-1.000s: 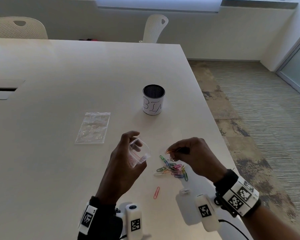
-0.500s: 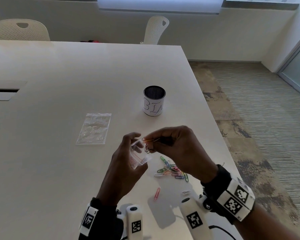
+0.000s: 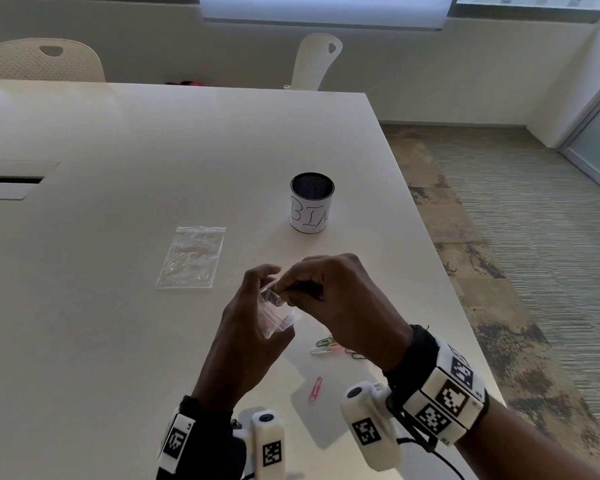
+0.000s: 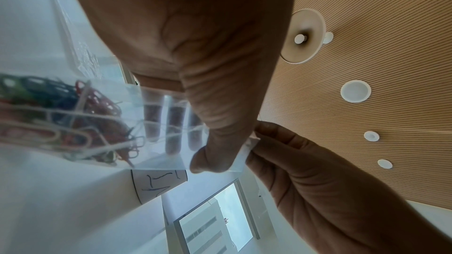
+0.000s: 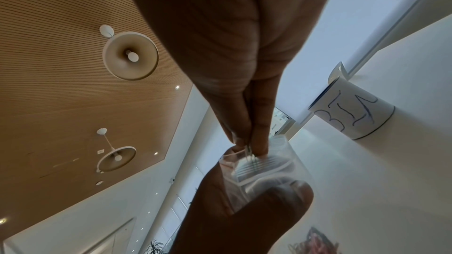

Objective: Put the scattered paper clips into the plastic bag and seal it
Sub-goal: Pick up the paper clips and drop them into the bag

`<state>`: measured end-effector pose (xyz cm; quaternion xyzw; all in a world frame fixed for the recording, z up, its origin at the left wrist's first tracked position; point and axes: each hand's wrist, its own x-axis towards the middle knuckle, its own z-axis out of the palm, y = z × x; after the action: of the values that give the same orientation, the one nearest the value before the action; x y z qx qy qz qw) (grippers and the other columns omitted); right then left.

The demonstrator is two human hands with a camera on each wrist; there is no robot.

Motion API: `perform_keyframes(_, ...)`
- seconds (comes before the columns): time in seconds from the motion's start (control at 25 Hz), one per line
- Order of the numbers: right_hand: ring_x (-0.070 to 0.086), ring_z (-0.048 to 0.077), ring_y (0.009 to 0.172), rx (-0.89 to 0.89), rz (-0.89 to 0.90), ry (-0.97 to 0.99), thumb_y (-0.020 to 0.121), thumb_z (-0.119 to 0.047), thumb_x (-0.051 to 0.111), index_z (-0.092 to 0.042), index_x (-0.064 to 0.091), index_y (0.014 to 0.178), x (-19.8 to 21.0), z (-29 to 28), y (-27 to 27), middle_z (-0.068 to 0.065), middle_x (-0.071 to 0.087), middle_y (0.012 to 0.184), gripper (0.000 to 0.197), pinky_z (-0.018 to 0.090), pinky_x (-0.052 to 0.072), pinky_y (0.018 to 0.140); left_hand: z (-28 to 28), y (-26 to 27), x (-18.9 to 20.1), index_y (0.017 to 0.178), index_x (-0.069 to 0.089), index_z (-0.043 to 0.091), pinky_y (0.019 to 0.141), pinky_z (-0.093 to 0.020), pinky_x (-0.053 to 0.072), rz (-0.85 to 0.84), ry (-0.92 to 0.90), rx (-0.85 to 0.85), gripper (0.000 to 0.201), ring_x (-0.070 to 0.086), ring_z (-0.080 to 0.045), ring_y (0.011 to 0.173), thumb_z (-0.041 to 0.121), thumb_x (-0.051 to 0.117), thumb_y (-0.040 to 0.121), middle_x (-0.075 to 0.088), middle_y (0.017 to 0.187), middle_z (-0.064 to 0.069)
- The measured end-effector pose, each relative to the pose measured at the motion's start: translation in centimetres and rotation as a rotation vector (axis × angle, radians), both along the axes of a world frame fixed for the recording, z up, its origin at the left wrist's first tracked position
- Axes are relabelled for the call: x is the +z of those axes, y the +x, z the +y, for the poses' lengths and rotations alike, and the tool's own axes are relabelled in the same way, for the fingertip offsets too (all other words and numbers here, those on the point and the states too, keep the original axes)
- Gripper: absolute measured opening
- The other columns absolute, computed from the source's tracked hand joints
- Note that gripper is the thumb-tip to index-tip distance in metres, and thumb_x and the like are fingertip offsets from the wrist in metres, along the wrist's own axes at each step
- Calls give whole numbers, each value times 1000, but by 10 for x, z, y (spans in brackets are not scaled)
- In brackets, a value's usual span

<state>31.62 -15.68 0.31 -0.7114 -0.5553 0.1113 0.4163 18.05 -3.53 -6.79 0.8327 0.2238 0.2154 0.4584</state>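
My left hand [image 3: 246, 327] holds the little plastic bag [image 3: 278, 315] up off the desk [image 3: 118, 140]. My fingers curl round it and my thumb keeps its mouth open. In the left wrist view I can see lots of colored paper clips [image 4: 61, 115] inside the bag already.

My right hand [image 3: 329, 299] is right at the bag's mouth. Its grip is narrow. My thumb and finger pinch thin clips [image 5: 248, 151] and their ends poke into the opening.

I think I am partway done. More paper clips [image 3: 326, 346] lie on the desk just under my right wrist, and a pink one [image 3: 315, 389] lies alone, closer to me.

To do this step well, I should push the clips down past the zip strip before I let go. If I drop them too early, they could catch on the edge and fall out. My left hand should keep the mouth wide and keep the bag upright, so the clips inside do not spill. Clips hook onto each other, so I should let go slowly and pull my fingers straight out.

A second clear bag [image 3: 191, 258] lies flat on the desk, off to the left. A cup marked BIN [image 3: 311, 204] stands farther back. I do not need either one for now.
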Motion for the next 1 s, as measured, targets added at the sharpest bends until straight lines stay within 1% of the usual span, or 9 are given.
perform_keyframes(0.08, 68, -11, 77, -4, -5, 3, 90, -7, 77, -10, 82, 102, -1, 0, 0, -1, 81, 95, 13, 8, 55, 75, 0, 1, -1, 138, 41, 40, 90, -33, 63, 1, 7, 0, 80, 66, -2, 115, 7, 84, 79, 67, 126, 10)
perform_keyframes(0.24, 77, 2, 90, 12, -5, 7, 94, -8, 74, -12, 82, 106, 1, 1, -1, 1, 82, 100, 15, 21, 62, 82, 2, 1, -3, 137, 42, 38, 85, -37, 64, 6, 24, 0, 77, 68, -9, 109, 9, 84, 79, 68, 113, 9)
perform_keyframes(0.4, 76, 6, 80, -59, 16, 44, 92, -7, 76, -11, 80, 98, 3, 0, 2, -1, 80, 88, 9, 29, 63, 75, 3, 0, -4, 137, 42, 36, 84, -32, 63, -19, 41, -14, 76, 67, -8, 111, 9, 84, 80, 65, 109, 15)
perform_keyframes(0.56, 71, 8, 78, -155, -16, -11, 92, -5, 73, -14, 78, 97, -6, -15, 18, -6, 74, 88, 12, 29, 60, 75, 4, -1, -4, 138, 42, 35, 88, -37, 62, -49, 48, -16, 75, 66, -11, 112, 10, 84, 81, 63, 112, 16)
perform_keyframes(0.68, 70, 7, 87, -13, -19, -216, 92, -20, 76, -19, 76, 105, -25, -34, 23, -8, 72, 100, 13, 33, 60, 81, 5, -3, -4, 138, 43, 33, 88, -39, 62, -66, 39, -13, 74, 66, -13, 113, 9, 84, 81, 63, 112, 16)
perform_keyframes(0.76, 64, 3, 106, 124, -25, -419, 89, -38, 77, -25, 70, 120, -39, -43, 19, -11, 65, 122, 34, 29, 57, 94, 5, -2, -4, 139, 43, 32, 88, -38, 61, -67, 35, -20, 75, 66, -11, 113, 8, 84, 81, 63, 112, 17)
perform_keyframes(0.84, 55, 2, 120, 245, -83, -533, 87, -47, 76, -29, 64, 130, -52, -47, 11, -13, 57, 136, 48, 24, 50, 105, 4, -1, -4, 139, 43, 32, 88, -36, 62, -64, 41, -29, 75, 66, -9, 112, 9, 85, 81, 63, 112, 17)
perform_keyframes(0.92, 50, 4, 122, 315, -167, -534, 89, -47, 74, -30, 66, 128, -63, -48, 5, -13, 56, 135, 43, 23, 45, 106, 4, 1, -4, 139, 42, 32, 89, -34, 62, -64, 51, -34, 76, 66, -7, 111, 10, 85, 81, 63, 112, 17)
perform_keyframes(1.0, 50, 6, 118, 323, -196, -516, 92, -42, 72, -28, 70, 117, -71, -51, 6, -12, 59, 127, 29, 26, 45, 105, 3, 1, -4, 138, 42, 33, 89, -31, 61, -70, 61, -33, 76, 66, -8, 111, 11, 86, 81, 63, 112, 18)
